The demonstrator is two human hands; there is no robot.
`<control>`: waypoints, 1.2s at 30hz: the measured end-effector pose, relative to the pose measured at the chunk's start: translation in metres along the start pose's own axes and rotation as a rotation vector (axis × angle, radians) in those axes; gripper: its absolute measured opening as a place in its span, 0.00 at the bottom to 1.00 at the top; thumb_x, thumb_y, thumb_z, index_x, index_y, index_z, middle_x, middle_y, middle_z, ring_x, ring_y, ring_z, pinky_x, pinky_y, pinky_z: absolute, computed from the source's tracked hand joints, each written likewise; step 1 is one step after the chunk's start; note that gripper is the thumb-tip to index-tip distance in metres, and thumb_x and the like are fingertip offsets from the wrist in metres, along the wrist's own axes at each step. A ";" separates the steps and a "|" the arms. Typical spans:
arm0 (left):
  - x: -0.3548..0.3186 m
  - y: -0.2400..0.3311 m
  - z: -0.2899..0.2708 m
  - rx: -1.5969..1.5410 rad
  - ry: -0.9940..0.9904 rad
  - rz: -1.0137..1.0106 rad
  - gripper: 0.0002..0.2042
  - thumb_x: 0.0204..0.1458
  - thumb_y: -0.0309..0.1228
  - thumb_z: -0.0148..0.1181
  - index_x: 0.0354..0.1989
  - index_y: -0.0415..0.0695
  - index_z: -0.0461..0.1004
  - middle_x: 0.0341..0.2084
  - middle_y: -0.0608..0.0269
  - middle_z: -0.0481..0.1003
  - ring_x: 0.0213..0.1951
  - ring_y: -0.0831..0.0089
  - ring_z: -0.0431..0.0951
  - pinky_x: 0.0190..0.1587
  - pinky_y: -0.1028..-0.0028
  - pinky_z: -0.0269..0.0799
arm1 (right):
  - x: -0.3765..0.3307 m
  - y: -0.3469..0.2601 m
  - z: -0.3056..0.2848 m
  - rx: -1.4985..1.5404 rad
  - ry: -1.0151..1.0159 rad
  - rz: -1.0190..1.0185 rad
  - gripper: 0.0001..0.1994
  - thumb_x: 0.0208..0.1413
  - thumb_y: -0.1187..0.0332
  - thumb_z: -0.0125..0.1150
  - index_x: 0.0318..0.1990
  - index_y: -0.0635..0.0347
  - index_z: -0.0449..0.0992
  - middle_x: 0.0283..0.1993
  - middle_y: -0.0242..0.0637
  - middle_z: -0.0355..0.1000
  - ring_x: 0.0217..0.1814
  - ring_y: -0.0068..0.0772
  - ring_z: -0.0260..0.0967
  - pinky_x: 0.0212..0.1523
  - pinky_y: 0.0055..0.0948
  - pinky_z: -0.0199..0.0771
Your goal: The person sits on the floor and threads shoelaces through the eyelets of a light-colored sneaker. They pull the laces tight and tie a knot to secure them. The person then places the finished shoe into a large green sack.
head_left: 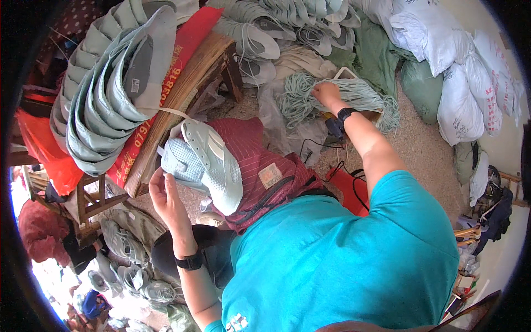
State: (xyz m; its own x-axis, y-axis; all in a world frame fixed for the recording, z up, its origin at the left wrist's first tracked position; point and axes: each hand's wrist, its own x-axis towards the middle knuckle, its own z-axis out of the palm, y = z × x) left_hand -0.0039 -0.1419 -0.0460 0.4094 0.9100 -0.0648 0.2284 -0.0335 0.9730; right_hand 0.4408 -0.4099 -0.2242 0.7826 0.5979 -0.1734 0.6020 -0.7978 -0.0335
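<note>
A pale grey-green shoe upper (218,166) with lace holes and a mesh lining rests over my lap. My left hand (172,205) has its fingertips at the edge of this upper, thumb on the near side; some of the fingers are partly hidden. My right arm is stretched out ahead to a big bundle of pale green shoelaces (301,102). Bent fingers of my right hand (328,95) are closed on laces at the top of the bundle; how many they grip is too small to tell.
Nested shoe uppers (105,105) stand on a wooden bench (182,99) with a red banner at the left. More uppers (260,44) are piled at the back. White sacks (459,99) line the right. A red object (348,191) with black cord lies beside my lap.
</note>
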 end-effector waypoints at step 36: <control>-0.055 0.051 0.003 -0.187 -0.454 0.114 0.14 0.59 0.23 0.56 0.53 0.39 0.72 0.37 0.66 0.73 0.35 0.81 0.73 0.37 0.80 0.68 | -0.147 -0.230 -0.232 0.943 -0.180 -0.810 0.09 0.62 0.70 0.55 0.32 0.65 0.76 0.24 0.29 0.68 0.27 0.18 0.62 0.29 0.23 0.64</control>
State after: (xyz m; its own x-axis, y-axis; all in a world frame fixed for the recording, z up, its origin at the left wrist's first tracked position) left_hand -0.0125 -0.1947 0.0063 0.7750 0.6320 -0.0053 0.0145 -0.0093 0.9999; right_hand 0.2243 -0.2963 0.0377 0.1642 0.9817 0.0967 0.4930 0.0032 -0.8700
